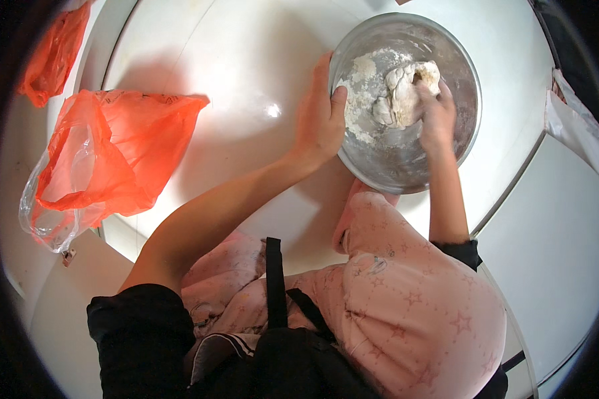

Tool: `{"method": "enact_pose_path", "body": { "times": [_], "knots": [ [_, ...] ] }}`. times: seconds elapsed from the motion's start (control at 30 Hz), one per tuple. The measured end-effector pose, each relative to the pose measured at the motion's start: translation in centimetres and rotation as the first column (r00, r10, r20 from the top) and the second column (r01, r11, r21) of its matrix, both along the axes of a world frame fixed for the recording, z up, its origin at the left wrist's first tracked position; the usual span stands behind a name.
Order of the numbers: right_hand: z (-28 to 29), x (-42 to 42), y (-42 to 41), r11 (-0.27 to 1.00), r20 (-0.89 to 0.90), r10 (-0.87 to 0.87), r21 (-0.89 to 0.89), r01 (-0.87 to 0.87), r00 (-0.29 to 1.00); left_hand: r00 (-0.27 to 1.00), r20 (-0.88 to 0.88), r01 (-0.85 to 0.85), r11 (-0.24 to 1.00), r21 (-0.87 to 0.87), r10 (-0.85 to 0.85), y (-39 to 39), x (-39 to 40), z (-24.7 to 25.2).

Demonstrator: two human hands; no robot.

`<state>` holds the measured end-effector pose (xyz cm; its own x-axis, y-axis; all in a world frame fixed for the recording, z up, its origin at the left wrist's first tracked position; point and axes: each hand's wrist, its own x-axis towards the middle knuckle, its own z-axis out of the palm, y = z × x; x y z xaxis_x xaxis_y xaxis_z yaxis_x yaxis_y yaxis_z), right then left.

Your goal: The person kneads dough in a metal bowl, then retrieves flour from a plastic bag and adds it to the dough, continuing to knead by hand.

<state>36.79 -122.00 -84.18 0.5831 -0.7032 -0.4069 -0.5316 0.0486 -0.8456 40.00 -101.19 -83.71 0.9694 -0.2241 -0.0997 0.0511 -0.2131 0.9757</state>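
A round metal bowl (404,169) stands before me, its inner wall smeared with white. My left hand (324,114) grips its left rim, with the thumb over the inside edge and the fingers along the outside. Inside, my right hand (437,109) has its fingers in a lumpy, pale piece of dough (402,97); motion blurs this hand, and its fingertips are partly hidden. Loose white flour (362,112) clings to the bowl's bottom and left side, beside the dough.
An orange plastic bag (145,144) with a clear plastic bag (55,224) lies on the left of the pale floor (239,60). Another orange bag (55,55) is farther left. White cabinet panels (549,239) bound the right. My knee and a pink slipper (344,219) are close below the bowl.
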Motion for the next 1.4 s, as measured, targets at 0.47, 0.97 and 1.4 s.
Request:
{"method": "enact_pose_path", "body": {
  "times": [0.47,0.97,1.4],
  "knots": [
    [-0.6,-0.3,8.9,0.314,-0.273,0.733,-0.677,-0.666,0.623,0.975,0.220,-0.031,1.000,0.000,0.030,-0.5,3.8,-1.7],
    [-1.8,-0.8,10.1,0.291,-0.264,0.781,-0.649,-0.703,0.566,0.995,0.025,0.097,0.992,-0.077,-0.096,-1.0,5.7,-2.2],
    [-6.8,5.7,3.4,0.220,-0.101,0.875,-0.789,-0.574,0.474,0.990,-0.043,0.134,0.990,-0.034,-0.136,-2.0,6.7,-0.8]
  ]
}}
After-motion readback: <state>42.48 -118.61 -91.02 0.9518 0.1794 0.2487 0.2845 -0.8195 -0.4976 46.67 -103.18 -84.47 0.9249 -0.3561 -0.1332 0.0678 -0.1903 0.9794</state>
